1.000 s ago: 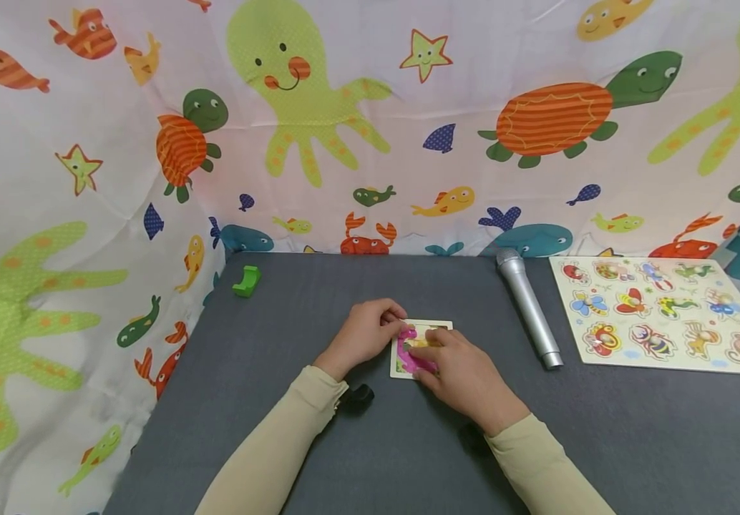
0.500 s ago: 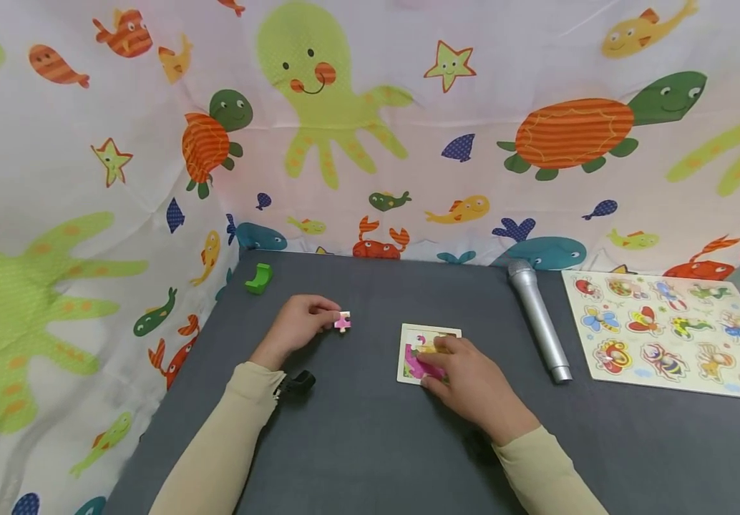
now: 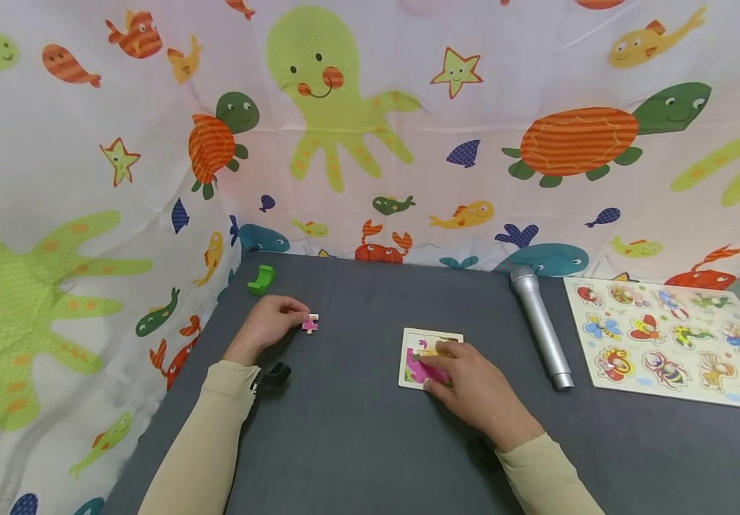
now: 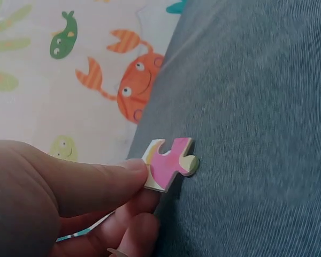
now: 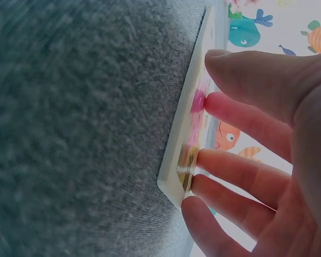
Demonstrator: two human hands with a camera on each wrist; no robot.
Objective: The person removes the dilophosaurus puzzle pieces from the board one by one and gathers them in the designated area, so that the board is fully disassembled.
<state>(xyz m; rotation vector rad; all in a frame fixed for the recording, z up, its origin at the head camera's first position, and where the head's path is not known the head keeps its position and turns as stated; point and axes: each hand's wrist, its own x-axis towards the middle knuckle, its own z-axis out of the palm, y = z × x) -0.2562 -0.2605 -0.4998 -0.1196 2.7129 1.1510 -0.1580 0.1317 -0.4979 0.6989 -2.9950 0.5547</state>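
Lighting is soft and even; the right wrist view blurs the tabletop (image 5: 80, 128).

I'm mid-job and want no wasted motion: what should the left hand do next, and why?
Probably set the pink jigsaw piece down on the gray tabletop and release it: the left hand has carried it away from the framed puzzle, which the right hand touches.

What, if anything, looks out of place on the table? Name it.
The pink puzzle piece: the left hand pinches it away from the small puzzle, where it likely belongs. Nothing looks spilled or damaged.
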